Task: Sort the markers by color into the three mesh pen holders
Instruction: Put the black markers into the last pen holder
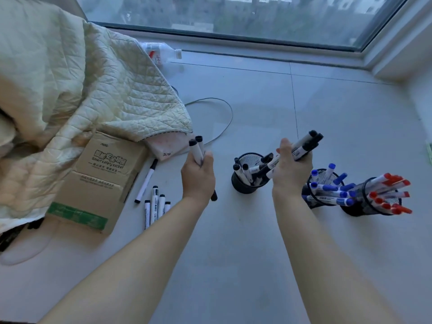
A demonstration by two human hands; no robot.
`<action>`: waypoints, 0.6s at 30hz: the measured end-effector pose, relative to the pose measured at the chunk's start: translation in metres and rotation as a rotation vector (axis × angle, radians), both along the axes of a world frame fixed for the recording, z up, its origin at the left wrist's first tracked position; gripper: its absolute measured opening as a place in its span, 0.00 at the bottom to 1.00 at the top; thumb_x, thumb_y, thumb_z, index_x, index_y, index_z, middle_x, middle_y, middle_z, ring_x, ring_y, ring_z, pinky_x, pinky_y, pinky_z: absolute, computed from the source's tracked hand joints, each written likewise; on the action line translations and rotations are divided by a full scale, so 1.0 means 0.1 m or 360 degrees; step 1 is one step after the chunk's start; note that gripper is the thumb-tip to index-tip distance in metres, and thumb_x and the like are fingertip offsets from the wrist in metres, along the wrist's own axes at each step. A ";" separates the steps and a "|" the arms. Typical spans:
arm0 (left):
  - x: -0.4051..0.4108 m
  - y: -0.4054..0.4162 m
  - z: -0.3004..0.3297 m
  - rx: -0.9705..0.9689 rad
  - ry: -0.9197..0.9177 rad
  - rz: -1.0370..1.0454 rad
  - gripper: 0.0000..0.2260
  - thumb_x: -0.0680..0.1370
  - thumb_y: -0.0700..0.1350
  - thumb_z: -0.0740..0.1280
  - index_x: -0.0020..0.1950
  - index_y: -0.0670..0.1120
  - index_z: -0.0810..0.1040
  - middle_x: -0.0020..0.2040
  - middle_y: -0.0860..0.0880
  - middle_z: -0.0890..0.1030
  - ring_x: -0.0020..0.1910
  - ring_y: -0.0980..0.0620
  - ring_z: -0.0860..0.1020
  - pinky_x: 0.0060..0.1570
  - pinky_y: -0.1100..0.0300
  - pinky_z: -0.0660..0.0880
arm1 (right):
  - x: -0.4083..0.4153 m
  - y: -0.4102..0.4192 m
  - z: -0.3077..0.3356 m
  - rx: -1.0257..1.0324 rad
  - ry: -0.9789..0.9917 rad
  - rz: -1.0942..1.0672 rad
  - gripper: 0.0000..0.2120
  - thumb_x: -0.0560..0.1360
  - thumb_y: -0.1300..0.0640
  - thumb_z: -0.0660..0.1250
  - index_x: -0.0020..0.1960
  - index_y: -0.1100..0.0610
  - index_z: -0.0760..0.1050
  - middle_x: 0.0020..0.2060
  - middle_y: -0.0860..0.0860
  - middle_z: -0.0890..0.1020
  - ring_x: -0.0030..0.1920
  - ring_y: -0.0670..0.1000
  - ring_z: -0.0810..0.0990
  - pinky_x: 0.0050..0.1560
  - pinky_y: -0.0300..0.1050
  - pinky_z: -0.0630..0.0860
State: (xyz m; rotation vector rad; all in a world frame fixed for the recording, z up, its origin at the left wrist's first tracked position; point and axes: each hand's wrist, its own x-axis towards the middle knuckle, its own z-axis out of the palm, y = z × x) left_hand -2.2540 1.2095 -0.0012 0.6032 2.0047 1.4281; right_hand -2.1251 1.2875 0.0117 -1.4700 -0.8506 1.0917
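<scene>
Black markers (153,206) lie loose on the floor (233,253) beside the cardboard box (98,181). Three mesh pen holders (247,183) stand in a row toward the right wall — black, blue, red. Bare floor lies open toward the near edge. The left hand (198,174) is clenched around two black markers — the right hand (292,169) grips a bundle above the black holder.

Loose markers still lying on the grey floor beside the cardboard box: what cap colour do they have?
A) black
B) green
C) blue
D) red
A: the loose white-barrelled markers beside the brown cardboard box all have black caps; blue and red caps show only in the two black mesh holders on the right.
</scene>
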 end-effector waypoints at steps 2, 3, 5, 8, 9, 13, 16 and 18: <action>-0.02 0.14 0.06 0.0103 -0.0072 0.0038 0.11 0.79 0.46 0.61 0.37 0.49 0.68 0.29 0.52 0.71 0.26 0.62 0.72 0.32 0.66 0.70 | -0.03 0.01 -0.11 -0.0040 -0.0001 -0.0051 0.10 0.74 0.54 0.67 0.37 0.49 0.68 0.32 0.46 0.76 0.33 0.43 0.76 0.39 0.34 0.73; -0.03 0.21 0.08 0.0160 -0.0121 0.0044 0.09 0.79 0.46 0.61 0.39 0.51 0.69 0.28 0.55 0.72 0.27 0.64 0.73 0.36 0.65 0.71 | -0.05 0.01 -0.17 -0.0068 0.0002 -0.0057 0.10 0.74 0.53 0.67 0.37 0.49 0.68 0.32 0.45 0.75 0.35 0.44 0.76 0.40 0.36 0.73; -0.02 0.34 0.13 0.0261 -0.0203 0.0024 0.07 0.79 0.47 0.62 0.41 0.52 0.71 0.26 0.57 0.75 0.29 0.64 0.76 0.42 0.62 0.74 | -0.08 0.00 -0.26 -0.0117 0.0025 -0.0044 0.09 0.75 0.52 0.66 0.38 0.48 0.69 0.33 0.44 0.75 0.36 0.44 0.76 0.40 0.34 0.72; 0.02 0.49 0.18 0.0384 -0.0236 -0.0030 0.07 0.79 0.48 0.62 0.41 0.52 0.71 0.26 0.59 0.77 0.33 0.62 0.80 0.39 0.69 0.74 | -0.10 0.00 -0.34 -0.0137 0.0046 0.0045 0.07 0.76 0.49 0.65 0.40 0.46 0.71 0.38 0.47 0.78 0.39 0.43 0.78 0.43 0.32 0.73; 0.04 0.53 0.20 0.0428 -0.0262 -0.0036 0.07 0.79 0.48 0.62 0.41 0.52 0.71 0.27 0.59 0.78 0.34 0.62 0.80 0.38 0.71 0.75 | -0.10 0.00 -0.38 -0.0149 0.0040 0.0084 0.06 0.76 0.49 0.64 0.40 0.46 0.71 0.41 0.49 0.79 0.42 0.45 0.78 0.46 0.35 0.73; 0.12 0.71 0.25 0.0576 -0.0457 -0.0027 0.06 0.80 0.47 0.61 0.43 0.49 0.71 0.28 0.58 0.79 0.35 0.60 0.81 0.39 0.70 0.76 | -0.07 -0.08 -0.55 -0.0282 0.0052 0.0212 0.09 0.76 0.48 0.64 0.48 0.54 0.70 0.48 0.58 0.76 0.48 0.55 0.76 0.53 0.49 0.72; 0.20 0.83 0.26 0.0588 -0.0548 -0.0052 0.07 0.79 0.47 0.61 0.43 0.47 0.71 0.28 0.57 0.79 0.36 0.59 0.81 0.41 0.67 0.77 | -0.06 -0.13 -0.59 -0.0218 0.0056 0.0353 0.07 0.77 0.54 0.63 0.48 0.57 0.68 0.44 0.59 0.72 0.45 0.55 0.71 0.49 0.52 0.68; 0.25 0.90 0.27 0.0589 -0.0574 -0.0067 0.08 0.80 0.47 0.60 0.42 0.48 0.71 0.28 0.58 0.79 0.36 0.59 0.81 0.41 0.66 0.77 | -0.04 -0.12 -0.58 -0.0179 0.0056 0.0413 0.07 0.77 0.58 0.63 0.52 0.60 0.68 0.44 0.60 0.73 0.44 0.54 0.71 0.47 0.49 0.69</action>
